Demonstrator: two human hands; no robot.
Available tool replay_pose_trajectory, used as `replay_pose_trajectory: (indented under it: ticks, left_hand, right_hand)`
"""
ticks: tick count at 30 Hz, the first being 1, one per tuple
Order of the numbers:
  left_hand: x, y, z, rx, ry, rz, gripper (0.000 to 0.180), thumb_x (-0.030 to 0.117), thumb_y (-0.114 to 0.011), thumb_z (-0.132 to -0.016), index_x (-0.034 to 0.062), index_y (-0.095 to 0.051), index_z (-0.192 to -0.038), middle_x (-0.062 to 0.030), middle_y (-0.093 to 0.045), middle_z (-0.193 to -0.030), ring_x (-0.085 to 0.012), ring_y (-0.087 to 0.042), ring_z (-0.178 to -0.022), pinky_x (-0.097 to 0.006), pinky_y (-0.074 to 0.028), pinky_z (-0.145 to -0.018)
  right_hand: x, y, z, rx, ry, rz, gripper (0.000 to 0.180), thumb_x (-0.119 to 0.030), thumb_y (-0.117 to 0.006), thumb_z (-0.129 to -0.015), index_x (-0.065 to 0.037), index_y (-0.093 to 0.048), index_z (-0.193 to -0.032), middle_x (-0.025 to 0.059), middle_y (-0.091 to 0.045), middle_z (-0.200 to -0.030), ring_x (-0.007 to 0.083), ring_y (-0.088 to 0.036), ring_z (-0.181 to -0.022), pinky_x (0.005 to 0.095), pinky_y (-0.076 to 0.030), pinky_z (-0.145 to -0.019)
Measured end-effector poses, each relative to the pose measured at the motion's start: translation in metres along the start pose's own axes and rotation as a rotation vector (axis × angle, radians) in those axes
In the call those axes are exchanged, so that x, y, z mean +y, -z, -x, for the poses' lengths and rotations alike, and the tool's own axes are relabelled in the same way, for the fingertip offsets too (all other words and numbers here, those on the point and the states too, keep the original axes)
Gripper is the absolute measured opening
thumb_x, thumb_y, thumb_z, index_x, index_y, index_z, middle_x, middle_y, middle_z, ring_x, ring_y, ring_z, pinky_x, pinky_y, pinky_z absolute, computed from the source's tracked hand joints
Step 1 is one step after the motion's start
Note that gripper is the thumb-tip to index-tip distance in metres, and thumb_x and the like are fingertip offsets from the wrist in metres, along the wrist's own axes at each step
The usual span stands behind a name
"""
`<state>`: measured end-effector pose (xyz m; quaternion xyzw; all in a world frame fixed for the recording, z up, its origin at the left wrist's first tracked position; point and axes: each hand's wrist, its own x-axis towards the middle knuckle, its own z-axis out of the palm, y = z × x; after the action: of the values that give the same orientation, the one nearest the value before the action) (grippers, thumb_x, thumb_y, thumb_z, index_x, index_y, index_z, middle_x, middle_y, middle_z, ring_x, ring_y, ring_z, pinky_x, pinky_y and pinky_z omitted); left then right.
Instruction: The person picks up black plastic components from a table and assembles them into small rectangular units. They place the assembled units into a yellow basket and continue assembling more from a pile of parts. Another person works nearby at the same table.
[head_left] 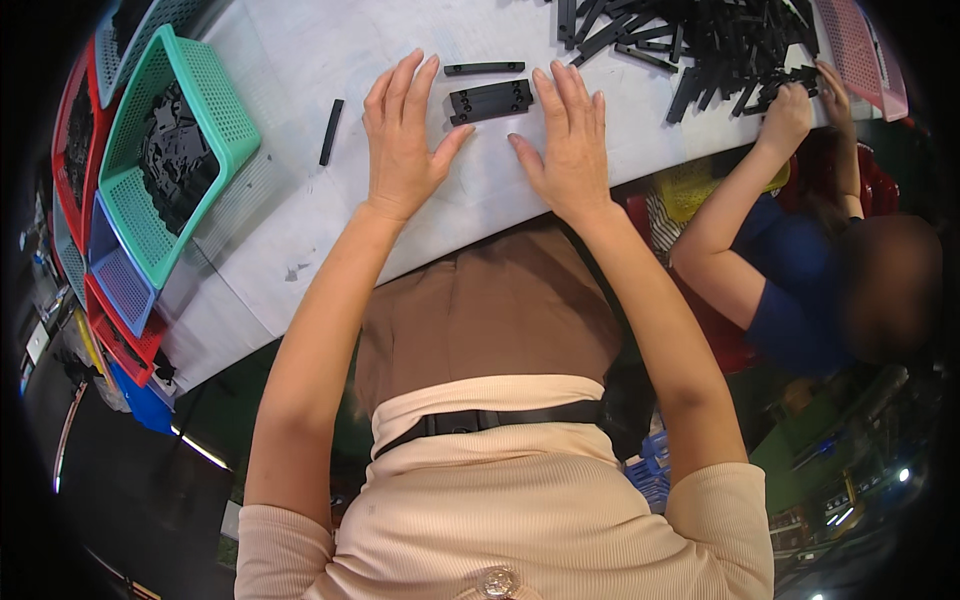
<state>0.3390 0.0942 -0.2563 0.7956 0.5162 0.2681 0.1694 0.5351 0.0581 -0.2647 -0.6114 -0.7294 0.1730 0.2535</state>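
Where both hands lie flat (palms down), a white table [300, 250] spreads.

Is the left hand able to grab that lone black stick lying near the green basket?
Probably yes. The left hand lies flat and open on the white table, and the black stick sits just to its left with only bare tabletop between them.

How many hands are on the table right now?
4: left hand and right hand flat beside the black block; a co-worker's two hands at the black strip pile.
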Motion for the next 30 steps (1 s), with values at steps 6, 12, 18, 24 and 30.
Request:
replay_pose_trajectory:
  ticks: [6,12,18,24,30]
  left_hand:
    - [-0.012,-0.002,-0.013,-0.159,-0.063,0.054,0.075,0.022,-0.074,-0.077,0.0088,-0.037,-0.14,-0.0051,-0.052,-0.133,-0.0272,-0.034,-0.132,-0.049,-0.021,-0.11]
    - [-0.014,-0.011,-0.006,-0.144,-0.043,0.113,0.069,0.022,-0.073,-0.077,0.0112,-0.041,-0.138,-0.001,-0.06,-0.123,-0.0245,-0.038,-0.13,-0.053,-0.018,-0.111]
    - [-0.015,-0.013,-0.005,-0.131,-0.033,0.127,0.07,0.021,-0.074,-0.077,0.0121,-0.042,-0.137,0.0,-0.06,-0.123,-0.0235,-0.038,-0.13,-0.052,-0.016,-0.112]
    - [-0.015,-0.013,-0.005,-0.105,-0.022,0.175,0.074,0.021,-0.075,-0.075,0.0142,-0.039,-0.139,0.0009,-0.059,-0.123,-0.0233,-0.038,-0.13,-0.052,-0.017,-0.112]
    - [-0.019,-0.006,-0.003,-0.116,0.006,0.285,0.078,0.017,-0.075,-0.075,0.014,-0.035,-0.142,-0.0005,-0.059,-0.121,-0.0249,-0.038,-0.13,-0.052,-0.019,-0.112]
  right_hand:
    - [0.008,-0.003,-0.017,0.026,0.066,-0.116,0.082,-0.014,-0.075,-0.073,-0.008,-0.032,-0.143,0.016,-0.039,-0.142,0.0366,-0.034,-0.134,0.0554,-0.025,-0.108]
    - [-0.001,-0.012,-0.002,0.026,-0.045,-0.074,0.08,-0.018,-0.068,-0.081,0.002,-0.024,-0.144,0.0173,-0.038,-0.144,0.0369,-0.028,-0.138,0.0566,-0.017,-0.111]
    - [-0.003,-0.021,0.0,-0.026,-0.062,-0.033,0.079,-0.022,-0.064,-0.085,0.004,-0.019,-0.146,0.0159,-0.034,-0.148,0.0347,-0.023,-0.141,0.0585,-0.008,-0.112]
    - [-0.002,-0.02,0.001,-0.057,-0.044,-0.057,0.08,-0.023,-0.065,-0.084,-0.002,-0.021,-0.148,0.015,-0.03,-0.151,0.0346,-0.019,-0.142,0.0599,-0.007,-0.111]
    - [-0.013,-0.026,0.004,0.004,-0.083,0.096,0.074,-0.035,-0.066,-0.082,-0.025,-0.032,-0.147,0.0124,-0.022,-0.154,0.0366,-0.012,-0.143,0.0673,-0.002,-0.107]
